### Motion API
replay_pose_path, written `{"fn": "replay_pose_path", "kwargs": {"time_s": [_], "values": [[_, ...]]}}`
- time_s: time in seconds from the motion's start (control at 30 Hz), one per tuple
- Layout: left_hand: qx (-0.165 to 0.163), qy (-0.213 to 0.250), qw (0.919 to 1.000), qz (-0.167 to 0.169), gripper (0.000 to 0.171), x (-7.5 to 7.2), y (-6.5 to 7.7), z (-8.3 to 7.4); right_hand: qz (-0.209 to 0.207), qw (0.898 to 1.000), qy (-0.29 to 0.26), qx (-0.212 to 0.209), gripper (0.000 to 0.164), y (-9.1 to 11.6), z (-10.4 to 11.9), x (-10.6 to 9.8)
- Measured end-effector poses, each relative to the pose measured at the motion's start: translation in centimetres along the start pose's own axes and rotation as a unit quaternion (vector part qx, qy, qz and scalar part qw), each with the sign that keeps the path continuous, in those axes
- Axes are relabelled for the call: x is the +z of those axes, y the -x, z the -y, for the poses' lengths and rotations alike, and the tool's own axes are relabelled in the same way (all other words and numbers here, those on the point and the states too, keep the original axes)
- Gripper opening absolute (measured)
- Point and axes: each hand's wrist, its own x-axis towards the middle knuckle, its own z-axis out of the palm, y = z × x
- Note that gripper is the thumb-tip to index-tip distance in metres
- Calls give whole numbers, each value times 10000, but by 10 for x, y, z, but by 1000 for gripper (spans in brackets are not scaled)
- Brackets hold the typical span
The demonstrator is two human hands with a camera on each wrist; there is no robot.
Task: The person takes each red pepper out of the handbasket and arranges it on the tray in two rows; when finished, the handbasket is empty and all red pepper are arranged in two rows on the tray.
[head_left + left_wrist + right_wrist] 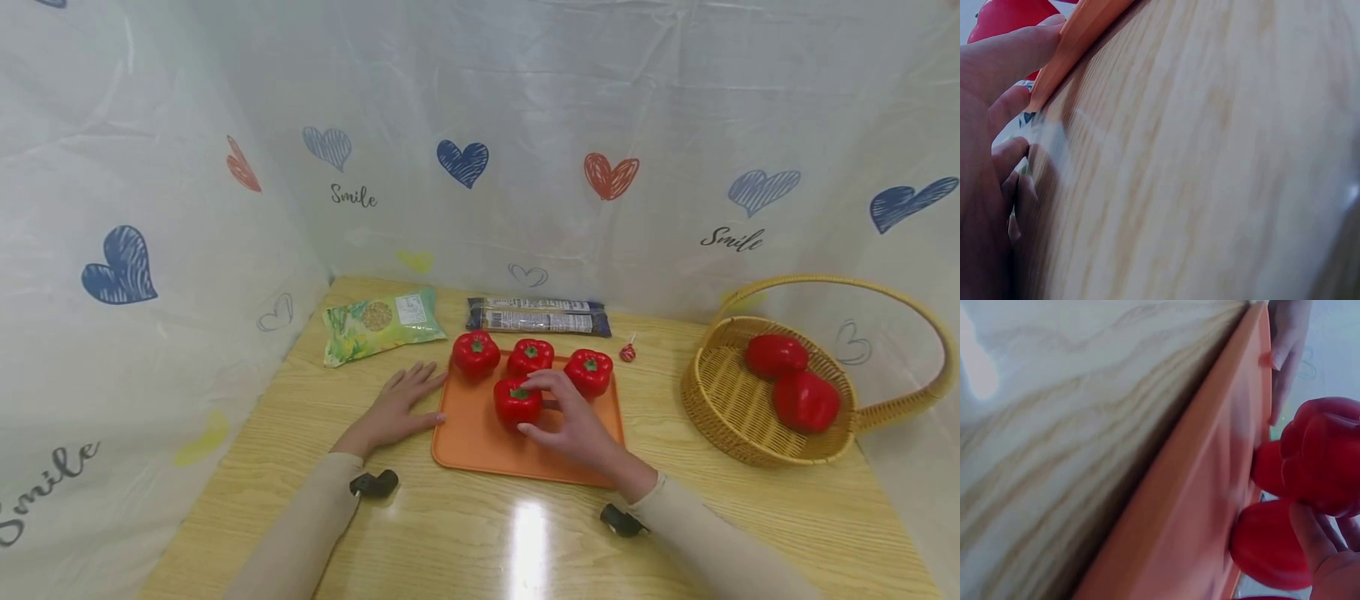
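My right hand (pixel 573 425) grips a red bell pepper (pixel 517 402) with green stem, thumb on the near side and fingers over the far side. In the right wrist view this bell pepper (pixel 1325 456) appears raised off the orange tray (pixel 480 450). Three more red bell peppers stand along the tray's far side: one at left (pixel 476 354), one in the middle (pixel 531 354) and one at right (pixel 588 372). My left hand (pixel 401 408) lies at the tray's left edge with fingers spread; its thumb touches the rim in the left wrist view.
A wicker basket (pixel 697 400) with a tall handle stands at right, holding two red bell peppers (pixel 806 402). Behind the tray lie a green packet (pixel 382 325), long dark packages (pixel 538 317) and a small lollipop (pixel 627 352). Printed sheeting (pixel 540 225) hangs around the table.
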Motion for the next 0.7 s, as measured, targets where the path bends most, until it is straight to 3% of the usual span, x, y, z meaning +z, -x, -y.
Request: {"fn": "replay_pose_path", "kwargs": {"time_s": [0.4,0.7], "values": [[-49,-49,10000,44,78,0,0,2,194,9998,69,31,56,-10,-1,27],[-58,-50,9999,69,78,-1,-1,0,369,9984,130,396,52,-14,0,39]]}}
